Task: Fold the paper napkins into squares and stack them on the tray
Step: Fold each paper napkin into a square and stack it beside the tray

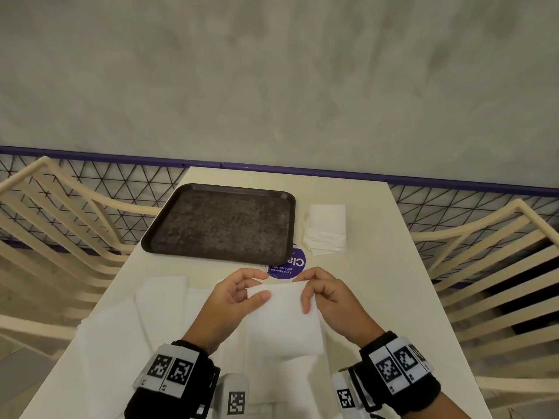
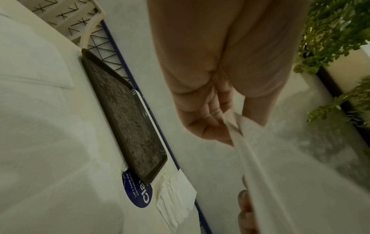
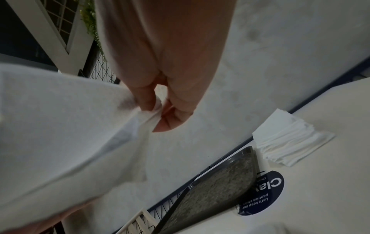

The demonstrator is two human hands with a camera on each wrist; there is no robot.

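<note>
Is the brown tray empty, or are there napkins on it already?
Empty. The tray shows only its bare speckled surface; the napkin pile lies on the table beside it, and both hands hold one napkin.

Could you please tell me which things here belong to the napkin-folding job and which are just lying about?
Job:
napkin pinched by left hand and right hand
napkin pile
tray

Lying about:
purple sticker
chairs
plants

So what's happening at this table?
A person is folding a white paper napkin, the left hand and right hand each pinching a top corner. The dark tray has nothing on it yet. A pile of napkins waits to its right, near a purple sticker.
</note>
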